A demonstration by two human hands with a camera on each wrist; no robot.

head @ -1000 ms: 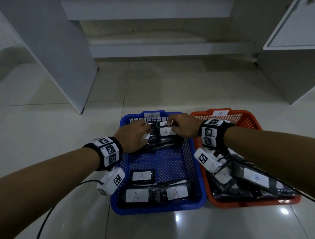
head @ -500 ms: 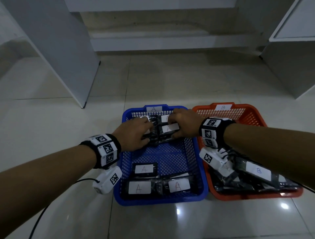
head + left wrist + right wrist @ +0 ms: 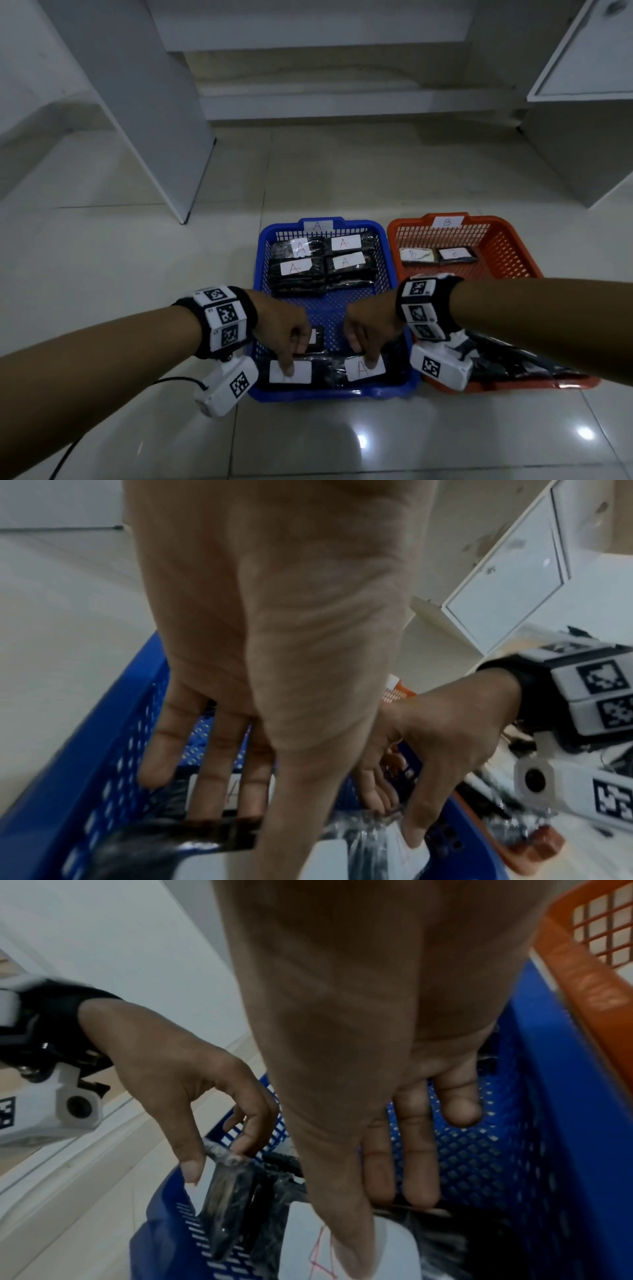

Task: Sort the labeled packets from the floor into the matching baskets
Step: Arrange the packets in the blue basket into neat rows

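1. floor (image 3: 137,274): tiled, bears both baskets side by side, touching, likely so either is within reach.
2. blue basket (image 3: 262,246), tagged a: four a packets (image 3: 344,262) stacked at the far end, more at the near end.
3. orange basket (image 3: 513,253), tagged b: b packets (image 3: 454,255) at the back.
4. left hand (image 3: 281,329) pinches the near-left packet (image 3: 291,371), thumb on its label; right hand (image 3: 371,329) pinches the near-right packet (image 3: 364,369) likewise. probably tidying into rows.
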